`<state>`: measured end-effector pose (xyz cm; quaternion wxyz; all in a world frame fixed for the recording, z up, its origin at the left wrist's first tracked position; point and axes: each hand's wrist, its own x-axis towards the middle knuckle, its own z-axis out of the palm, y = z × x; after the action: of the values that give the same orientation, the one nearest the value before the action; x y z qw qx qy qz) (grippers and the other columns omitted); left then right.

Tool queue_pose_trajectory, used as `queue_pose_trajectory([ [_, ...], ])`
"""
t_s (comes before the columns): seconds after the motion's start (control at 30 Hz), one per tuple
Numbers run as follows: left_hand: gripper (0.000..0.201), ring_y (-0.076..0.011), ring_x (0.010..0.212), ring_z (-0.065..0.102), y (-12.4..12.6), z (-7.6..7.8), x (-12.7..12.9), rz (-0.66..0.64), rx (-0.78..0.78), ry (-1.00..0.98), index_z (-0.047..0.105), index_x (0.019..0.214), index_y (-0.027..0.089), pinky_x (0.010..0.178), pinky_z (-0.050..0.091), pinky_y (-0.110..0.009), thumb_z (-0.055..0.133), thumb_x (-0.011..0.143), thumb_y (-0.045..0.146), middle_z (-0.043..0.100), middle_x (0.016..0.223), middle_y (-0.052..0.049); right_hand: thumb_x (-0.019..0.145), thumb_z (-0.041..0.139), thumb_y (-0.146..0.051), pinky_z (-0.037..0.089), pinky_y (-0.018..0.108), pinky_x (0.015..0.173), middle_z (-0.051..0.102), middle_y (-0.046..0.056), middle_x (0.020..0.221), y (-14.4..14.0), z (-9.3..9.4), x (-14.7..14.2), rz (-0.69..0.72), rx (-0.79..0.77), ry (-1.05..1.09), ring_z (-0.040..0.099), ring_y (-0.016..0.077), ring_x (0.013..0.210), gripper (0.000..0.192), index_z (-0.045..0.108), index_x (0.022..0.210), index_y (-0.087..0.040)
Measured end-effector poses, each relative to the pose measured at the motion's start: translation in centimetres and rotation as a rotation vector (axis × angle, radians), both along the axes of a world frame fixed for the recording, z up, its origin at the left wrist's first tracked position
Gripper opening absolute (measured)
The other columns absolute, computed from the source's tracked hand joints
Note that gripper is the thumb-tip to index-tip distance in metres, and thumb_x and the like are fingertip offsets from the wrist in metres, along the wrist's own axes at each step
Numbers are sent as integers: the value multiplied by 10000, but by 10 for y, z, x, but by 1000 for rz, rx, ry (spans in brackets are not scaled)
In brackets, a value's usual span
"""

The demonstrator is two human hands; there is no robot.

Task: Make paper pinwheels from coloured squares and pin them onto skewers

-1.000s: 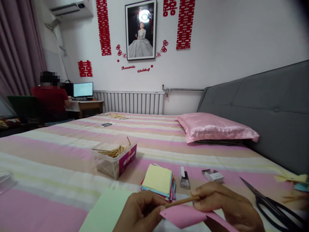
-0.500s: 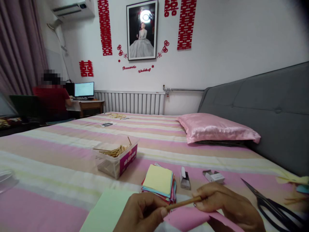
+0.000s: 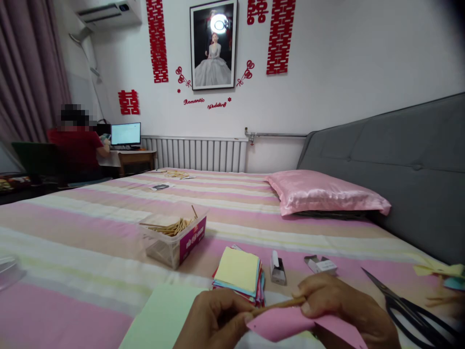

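Low at the bottom edge of the head view, both hands work close together over the striped pink and cream bed (image 3: pixel 90 271). Curled nearly shut, the left hand (image 3: pixel 214 320) pinches one end of a thin brown wooden stick (image 3: pixel 278 305) between thumb and fingertips. The right hand (image 3: pixel 345 310) is likewise closed, its thumb and forefinger clamped on the stick's other end. A curled sheet of pink paper (image 3: pixel 286 325) lies right under the stick, touching it, with both hands pressing against it; part of the sheet runs out beneath the right hand.

Just beyond the hands sits a stack of coloured square papers (image 3: pixel 238 271) with a yellow sheet on top, and beside it a small grey stapler (image 3: pixel 277 269). Black-handled scissors (image 3: pixel 410 310) lie to the right. A pale green sheet (image 3: pixel 160 317) rests left of the left hand, and farther back stands a clear plastic box of wooden sticks (image 3: pixel 174 237).
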<state>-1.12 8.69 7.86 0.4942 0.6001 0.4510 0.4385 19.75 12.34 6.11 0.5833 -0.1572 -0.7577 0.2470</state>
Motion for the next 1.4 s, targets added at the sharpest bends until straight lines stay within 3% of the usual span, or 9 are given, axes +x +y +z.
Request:
queue_pose_trajectory([
  [0.07, 265, -254, 757, 611, 1, -1, 0, 0, 5, 16, 700, 746, 103, 684, 428, -337, 606, 719, 349, 712, 785, -135, 775, 633, -246, 521, 255, 569, 641, 19, 742, 0, 2, -1, -69, 31, -12, 635, 174, 658, 71, 599, 834, -268],
  [0.23, 213, -209, 718, 593, 1, 1, 1, 22, -25, 69, 712, 755, 112, 657, 417, -295, 616, 718, 299, 711, 752, -99, 695, 658, -111, 514, 190, 528, 613, -30, 676, -3, 5, -6, -273, 9, 0, 607, 131, 594, 231, 485, 743, -256],
  [0.43, 246, -179, 696, 545, 3, -6, 5, -14, -81, -31, 684, 759, 102, 641, 362, -278, 642, 692, 335, 654, 712, -65, 712, 657, -184, 524, 183, 566, 617, -24, 677, -1, 2, -6, -329, -88, -16, 622, 142, 645, 202, 481, 778, -256],
  [0.63, 364, -78, 501, 353, 14, -18, 8, 53, -115, -142, 641, 723, 102, 482, 238, -222, 643, 672, 462, 500, 552, 34, 708, 664, -365, 519, 288, 759, 633, 94, 1024, 9, 1, 1, -372, -340, 32, 609, 231, 933, 456, 459, 1096, -244],
  [0.8, 317, -55, 457, 367, 17, -26, 8, 34, -143, -226, 603, 676, 125, 465, 222, -217, 646, 692, 439, 528, 561, 30, 769, 581, -429, 508, 201, 663, 662, 54, 899, 13, 2, 6, -416, -452, 131, 605, 172, 807, 330, 549, 1040, -243],
  [0.97, 316, -57, 467, 398, 16, -26, 9, -7, -131, -211, 620, 694, 107, 482, 245, -217, 634, 711, 422, 539, 586, 18, 693, 689, -360, 495, 167, 622, 652, 0, 745, 17, -2, 4, -335, -609, 208, 604, 148, 721, 199, 629, 830, -228],
  [1.13, 271, -61, 472, 411, 15, -23, 10, 12, -128, -263, 637, 719, 111, 486, 259, -216, 653, 705, 381, 552, 580, 23, 676, 710, -311, 489, 203, 652, 630, 5, 762, 15, 1, -1, -196, -676, 248, 587, 158, 746, 179, 618, 794, -212],
  [1.3, 228, -60, 490, 442, 17, -26, 12, 5, -139, -351, 638, 707, 116, 505, 267, -214, 671, 699, 342, 568, 572, 23, 646, 723, -314, 426, 203, 508, 542, -28, 613, 11, 2, -12, -116, -698, 264, 506, 121, 562, 218, 544, 679, -196],
  [1.4, 223, -59, 510, 475, 18, -26, 15, -8, -151, -372, 651, 741, 108, 516, 276, -212, 675, 700, 326, 595, 606, 10, 626, 734, -340, 458, 249, 555, 598, -8, 613, 7, -1, -20, -78, -729, 255, 567, 153, 583, 244, 569, 723, -189],
])
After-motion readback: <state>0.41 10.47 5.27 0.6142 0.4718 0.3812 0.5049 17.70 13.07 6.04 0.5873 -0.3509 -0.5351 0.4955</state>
